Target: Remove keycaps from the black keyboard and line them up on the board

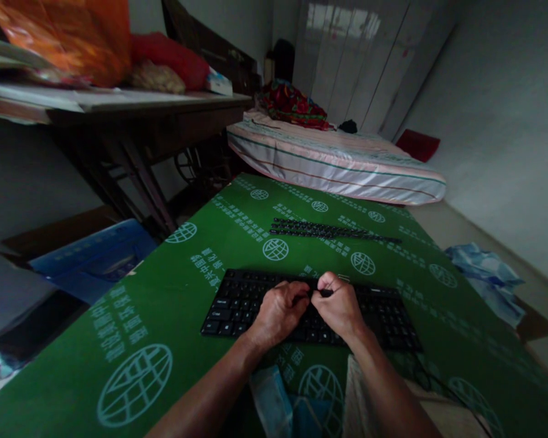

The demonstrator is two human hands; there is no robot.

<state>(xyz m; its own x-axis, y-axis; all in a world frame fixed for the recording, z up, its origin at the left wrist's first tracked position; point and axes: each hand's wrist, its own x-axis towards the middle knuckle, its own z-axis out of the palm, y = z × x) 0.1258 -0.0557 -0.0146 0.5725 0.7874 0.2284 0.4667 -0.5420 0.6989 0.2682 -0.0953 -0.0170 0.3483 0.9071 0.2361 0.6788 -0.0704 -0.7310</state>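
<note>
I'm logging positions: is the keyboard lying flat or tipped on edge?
Flat: the keyboard lies keys-up across the green tabletop, with the left hand and right hand over its middle.

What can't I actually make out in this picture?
All in the head view:
- Part of the middle of the keyboard: covered by the left hand and right hand.
- What, if anything, the fingers pinch: the dark bit by the right hand is too small and dim.
- The dark strips beyond the keyboard: too small to identify.
- The orange bag: cut off by the top edge.
</note>
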